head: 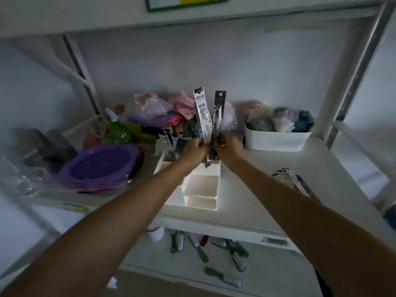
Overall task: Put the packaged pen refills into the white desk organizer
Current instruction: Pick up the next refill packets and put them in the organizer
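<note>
The white desk organizer (202, 190) sits on the white shelf, stepped in several compartments. Above its back part, my left hand (194, 150) and my right hand (229, 150) meet and together grip a bunch of packaged pen refills (203, 116) that stand upright and fan out above my fingers. One pack is white with print, another dark (219, 108). More refill packs (171, 140) stand in the organizer's back left compartment. A loose pile of refill packs (293, 181) lies on the shelf to the right, partly behind my right forearm.
A purple basket (100, 166) sits left of the organizer, with a green spray bottle (117, 129) and bagged cloths (150, 108) behind. A white bin (276, 138) of fabric items stands at back right. Several brushes (214, 249) lie on the lower shelf. Metal uprights (353, 69) frame the shelf.
</note>
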The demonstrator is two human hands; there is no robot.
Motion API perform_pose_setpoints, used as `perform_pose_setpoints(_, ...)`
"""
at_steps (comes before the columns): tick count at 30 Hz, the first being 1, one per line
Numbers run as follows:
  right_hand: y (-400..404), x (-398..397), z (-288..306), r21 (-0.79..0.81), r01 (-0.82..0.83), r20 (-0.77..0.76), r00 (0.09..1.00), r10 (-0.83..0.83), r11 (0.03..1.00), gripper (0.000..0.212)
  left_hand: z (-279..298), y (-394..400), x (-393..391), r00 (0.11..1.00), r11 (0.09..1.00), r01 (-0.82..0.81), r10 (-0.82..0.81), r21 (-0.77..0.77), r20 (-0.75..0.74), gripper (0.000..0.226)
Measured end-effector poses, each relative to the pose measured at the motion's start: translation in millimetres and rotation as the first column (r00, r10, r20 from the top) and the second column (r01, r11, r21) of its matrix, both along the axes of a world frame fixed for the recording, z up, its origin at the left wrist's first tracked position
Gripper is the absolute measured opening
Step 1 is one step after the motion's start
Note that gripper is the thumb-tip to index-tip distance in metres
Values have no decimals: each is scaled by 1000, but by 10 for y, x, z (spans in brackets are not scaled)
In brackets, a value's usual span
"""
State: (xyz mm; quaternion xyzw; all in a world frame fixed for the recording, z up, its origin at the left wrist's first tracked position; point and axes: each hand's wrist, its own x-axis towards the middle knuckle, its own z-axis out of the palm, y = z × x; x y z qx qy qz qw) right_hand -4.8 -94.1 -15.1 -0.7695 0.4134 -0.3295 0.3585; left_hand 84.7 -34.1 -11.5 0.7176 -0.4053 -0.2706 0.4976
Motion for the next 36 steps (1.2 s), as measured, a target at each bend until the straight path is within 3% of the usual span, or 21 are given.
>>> perform_pose_setpoints(3,183,534,30,-10,67,105,992,-66,998,23,70,145,546,982,999,-16,25,-48,189,28)
perform_pose_setpoints(8,425,1082,-50,-87,109,44,993,-105,990,21,-5,284,1203,921,996,-4,40,-93,389,26)
perform_pose_setpoints(15,405,1228,-200,-322,205,-258,920,-295,924,17,-274,168,1457,795,991,102,-136,91,591,21)
perform_pose_setpoints(19,403,1232,-308,-326,56,-486,846,-218,944,23,-329,135,1511,694,974,60,-198,218,692,25)
perform_pose_setpoints(21,417,1225,-261,-285,52,-434,883,-177,957,29,-319,127,1501,658,961,57,-240,271,714,30)
perform_pose_setpoints(23,446,1215,-168,-266,120,-261,946,-191,957,39,-315,143,1477,636,937,33,-287,347,717,30)
perform_pose_setpoints(25,488,1236,-84,-351,120,-102,981,-166,929,50,-379,165,1460,633,922,1,-301,387,713,26)
perform_pose_setpoints(27,530,1280,-30,-523,58,-90,988,-123,850,60,-429,224,1424,595,932,-45,-263,359,760,24)
perform_pose_setpoints(29,538,1325,-14,-656,-5,-182,972,-151,755,63,-425,286,1392,547,940,-73,-242,333,801,26)
perform_pose_setpoints(31,506,1336,-74,-690,-118,-355,915,-192,714,59,-373,316,1394,599,949,-15,-243,314,763,29)
perform_pose_setpoints(33,468,1296,-193,-642,-185,-484,850,-207,744,48,-284,339,1441,741,978,61,-179,200,647,27)
perform_pose_setpoints(34,462,1264,-250,-625,-180,-507,833,-221,760,44,-246,341,1476,811,993,68,-114,101,574,26)
perform_pose_setpoints(36,450,1213,-347,-625,-140,-493,834,-249,768,41,-181,347,1486,868,995,75,-34,-63,495,40)
